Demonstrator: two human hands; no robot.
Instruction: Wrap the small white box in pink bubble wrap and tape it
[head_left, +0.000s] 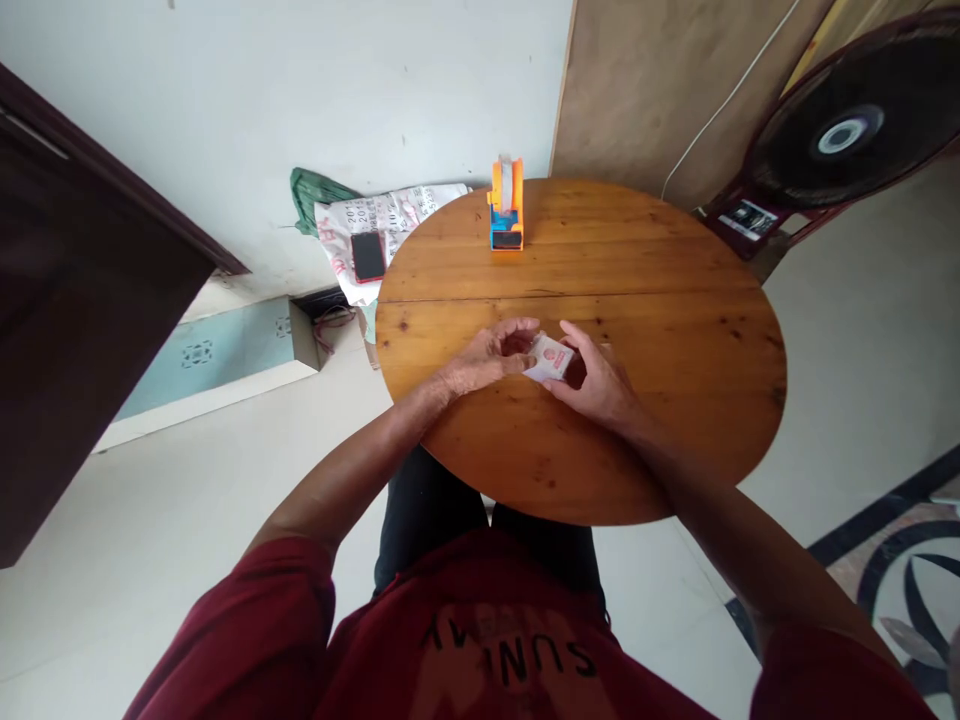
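Dark door (82, 270), pale blue cabinet (232, 345), green bag (313, 195), dark rectangular device (368, 257) on printed white sheet (411, 208)

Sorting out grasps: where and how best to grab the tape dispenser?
Probably pinch the orange frame across its left and right sides, from the near side: the dispenser stands upright, narrow across, sides unblocked, wall behind.

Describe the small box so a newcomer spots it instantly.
Find the wooden table. Near its middle, between the left hand and right hand, is a small box. It is white and red-printed, unlike the orange-and-blue tape dispenser farther back.
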